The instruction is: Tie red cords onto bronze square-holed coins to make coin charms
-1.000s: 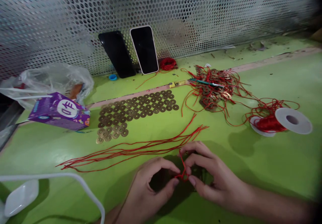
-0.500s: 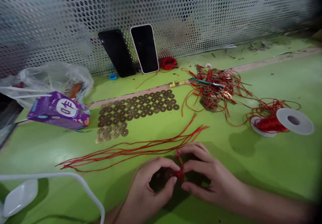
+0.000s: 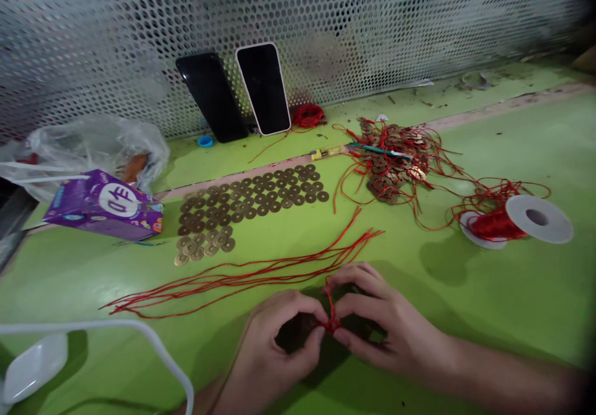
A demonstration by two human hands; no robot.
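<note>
Between the fingertips of both hands is a red cord [image 3: 332, 309], bunched into a small knot-like lump with a strand rising from it. My left hand [image 3: 284, 340] pinches the lump between thumb and forefinger. From the other side, the thumb and fingers of my right hand [image 3: 382, 315] close on the same cord. Whether a coin is tied into it cannot be made out. Just beyond the hands, several loose lengths of red cord [image 3: 242, 275] lie stretched across the green table [image 3: 410, 365]. Behind them, holed brass coins [image 3: 251, 197] lie in rows.
A spool of red cord [image 3: 498, 223] lies at right, near a heap of corded coins [image 3: 391, 160] with a pen on top. Two phones [image 3: 264, 89] lean on the perforated metal panel [image 3: 372, 36]. At left are a purple box [image 3: 107, 207], a plastic bag [image 3: 97, 141] and a white cable [image 3: 158, 346].
My right thumb has moved in to the cord lump and now meets it close to the left fingertips. My view has shifted slightly.
</note>
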